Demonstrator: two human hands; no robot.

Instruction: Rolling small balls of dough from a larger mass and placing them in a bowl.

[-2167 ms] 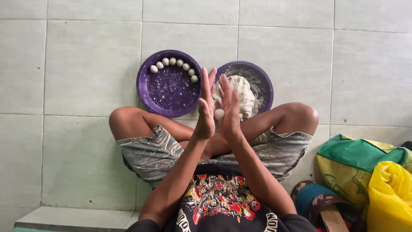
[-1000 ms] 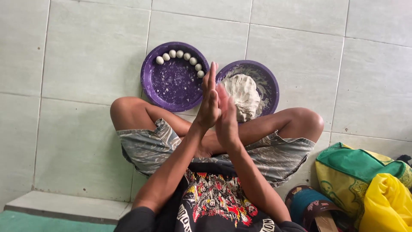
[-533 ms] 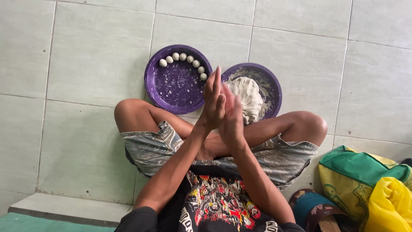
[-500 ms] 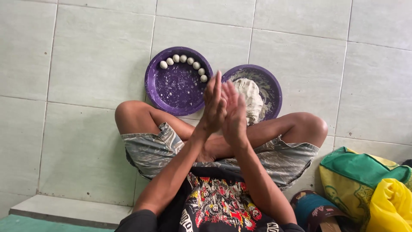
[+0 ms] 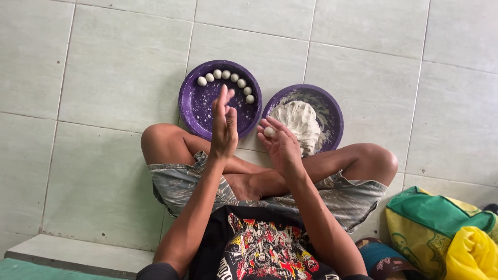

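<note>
I sit cross-legged on a tiled floor. My right hand (image 5: 280,142) holds a small white dough ball (image 5: 269,131) in its fingers, just in front of the purple bowl (image 5: 332,106) that holds a lump of white dough (image 5: 299,120). My left hand (image 5: 224,124) is raised with flat, spread fingers and holds nothing; it hovers over the near edge of a purple plate (image 5: 194,111). Several small white dough balls (image 5: 226,79) lie in an arc along that plate's far rim.
Pale green floor tiles (image 5: 119,67) surround the dishes. A green and yellow bag (image 5: 441,228) and a yellow plastic bag (image 5: 474,254) lie at my right. A low step (image 5: 78,254) runs along the lower left.
My palms were pressed together, rolling dough. They have now parted: the right hand keeps the small ball, the left has moved off to the left, empty.
</note>
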